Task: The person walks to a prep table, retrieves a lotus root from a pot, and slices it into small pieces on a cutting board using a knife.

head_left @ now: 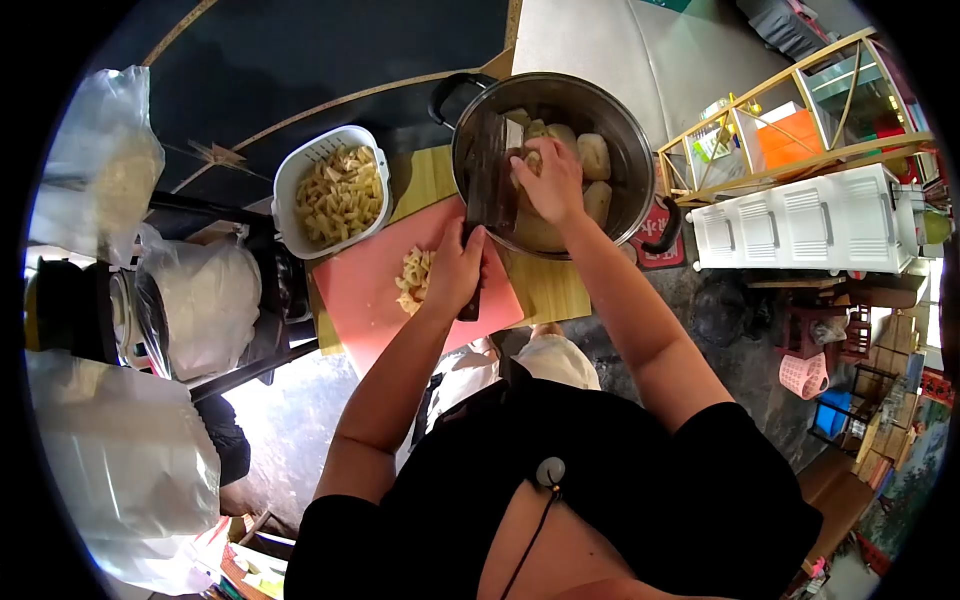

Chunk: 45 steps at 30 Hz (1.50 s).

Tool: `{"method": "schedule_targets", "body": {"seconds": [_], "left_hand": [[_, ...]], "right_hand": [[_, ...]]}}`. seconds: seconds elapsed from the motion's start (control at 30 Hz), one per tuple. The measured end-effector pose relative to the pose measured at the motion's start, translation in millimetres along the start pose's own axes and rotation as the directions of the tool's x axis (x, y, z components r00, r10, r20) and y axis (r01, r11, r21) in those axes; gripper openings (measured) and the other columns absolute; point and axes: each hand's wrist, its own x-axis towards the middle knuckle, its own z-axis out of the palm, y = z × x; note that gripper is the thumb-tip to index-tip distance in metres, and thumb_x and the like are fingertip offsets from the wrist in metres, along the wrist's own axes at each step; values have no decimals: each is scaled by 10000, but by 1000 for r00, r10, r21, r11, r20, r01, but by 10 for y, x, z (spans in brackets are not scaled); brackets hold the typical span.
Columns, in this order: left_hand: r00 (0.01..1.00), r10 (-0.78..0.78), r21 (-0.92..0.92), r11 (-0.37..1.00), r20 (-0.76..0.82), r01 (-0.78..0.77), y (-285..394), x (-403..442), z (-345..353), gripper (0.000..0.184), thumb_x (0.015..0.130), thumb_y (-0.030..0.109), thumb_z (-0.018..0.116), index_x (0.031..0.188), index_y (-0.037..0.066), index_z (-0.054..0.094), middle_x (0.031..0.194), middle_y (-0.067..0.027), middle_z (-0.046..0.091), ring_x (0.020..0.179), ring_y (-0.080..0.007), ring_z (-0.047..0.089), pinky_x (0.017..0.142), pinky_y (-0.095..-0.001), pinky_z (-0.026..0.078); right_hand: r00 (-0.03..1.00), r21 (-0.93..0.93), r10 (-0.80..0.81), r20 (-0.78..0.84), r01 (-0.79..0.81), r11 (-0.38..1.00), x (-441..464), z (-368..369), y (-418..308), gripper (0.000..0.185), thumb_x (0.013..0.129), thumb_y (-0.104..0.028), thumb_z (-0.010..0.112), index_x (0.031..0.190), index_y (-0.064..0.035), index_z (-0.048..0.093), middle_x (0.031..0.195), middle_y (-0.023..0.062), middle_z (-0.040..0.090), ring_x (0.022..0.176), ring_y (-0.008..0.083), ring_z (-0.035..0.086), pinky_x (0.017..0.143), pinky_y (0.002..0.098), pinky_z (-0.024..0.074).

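My left hand (456, 268) is closed around the dark handle of a cleaver (495, 180). The wide blade points away from me, over the near left rim of a large metal pot (640, 150). Inside the pot lie several pale, peeled chunks of root vegetable (594, 157), possibly lotus root. Reaching into the pot, my right hand (552, 180) has its fingers curled round one such chunk, mostly hidden by them, close beside the blade. A small heap of cut pale pieces (414, 280) rests on the pink cutting board (350, 300) left of my left hand.
A white basket (283, 200) of cut pieces stands left of the board, on a wooden surface (420, 178). Plastic bags (200, 300) hang at the left. White drawers (800, 222) and a wood-framed rack (745, 120) are at the right, with a pink basket (803, 376) beyond.
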Motion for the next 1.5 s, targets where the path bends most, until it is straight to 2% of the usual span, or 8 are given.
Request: {"method": "schedule_targets", "body": {"seconds": [0.27, 0.3, 0.4, 0.53, 0.6, 0.87, 1.17, 1.5], "left_hand": [[996, 47, -77, 996, -81, -54, -275, -178, -164, 281, 922, 263, 469, 1107, 51, 461, 635, -20, 487, 487, -94, 471, 434, -242, 415], [999, -45, -369, 929, -9, 39, -170, -401, -303, 201, 938, 244, 434, 1023, 64, 464, 611, -16, 450, 466, -82, 438, 409, -234, 385], [992, -54, -443, 896, -112, -1, -634, -929, -853, 130, 964, 192, 359, 999, 78, 411, 612, -24, 442, 452, -90, 419, 398, -230, 358], [938, -166, -509, 861, -304, -13, -1592, -1705, -1283, 125, 972, 224, 367, 993, 109, 412, 630, -12, 447, 468, -91, 413, 423, -223, 363], [882, -342, -572, 814, -324, 105, -1959, -1886, -1326, 130, 969, 256, 390, 961, 128, 416, 634, -5, 455, 474, -85, 418, 420, -222, 359], [859, -433, -635, 752, -272, 178, -2825, -1678, -1052, 125, 957, 256, 416, 888, 152, 405, 608, -6, 456, 445, -102, 415, 394, -243, 348], [934, -268, -508, 853, -235, 117, -2476, -1250, -485, 137, 958, 252, 420, 971, 116, 436, 578, -21, 455, 428, -106, 413, 395, -242, 353], [877, -418, -650, 739, -235, 178, -1615, -1430, -708, 153, 964, 285, 407, 879, 160, 389, 617, 2, 423, 457, -97, 385, 404, -239, 328]], "right_hand": [[998, -240, -59, 22, 63, 969, -67, 106, -74, 447, 925, -227, 361, 1356, -112, 344, 1430, 110, 289, 1324, 266, 250, 1094, 412, 168], [991, -180, -129, -35, 121, 976, -92, 26, -139, 427, 910, -168, 381, 1328, -81, 382, 1406, 124, 327, 1311, 259, 283, 1091, 401, 185], [961, 38, -274, -20, 275, 961, -337, -178, -600, 412, 882, -105, 410, 1292, -101, 440, 1356, 134, 392, 1285, 262, 329, 1078, 396, 221], [804, 453, -415, 426, 208, 867, -1033, 337, -1021, 348, 812, -137, 535, 1158, -120, 558, 1278, 140, 457, 1214, 283, 399, 1003, 420, 335], [763, 266, -491, 421, 414, 871, -1345, 969, -939, 380, 814, -209, 560, 1186, -130, 544, 1315, 132, 424, 1230, 302, 372, 1015, 459, 304], [843, -10, -330, 425, 369, 930, -1481, 1723, -745, 610, 751, -458, 603, 1279, -185, 468, 1383, 96, 341, 1268, 347, 305, 1041, 504, 231], [889, 79, -306, 341, 298, 951, -1627, 1800, -934, 508, 700, -380, 688, 1133, -146, 561, 1299, 77, 413, 1169, 348, 389, 1002, 475, 296], [900, 182, -282, 333, 232, 955, -1349, 1508, -1435, 437, 703, -359, 671, 1042, -106, 559, 1161, 96, 487, 1044, 313, 459, 897, 405, 401]]}}
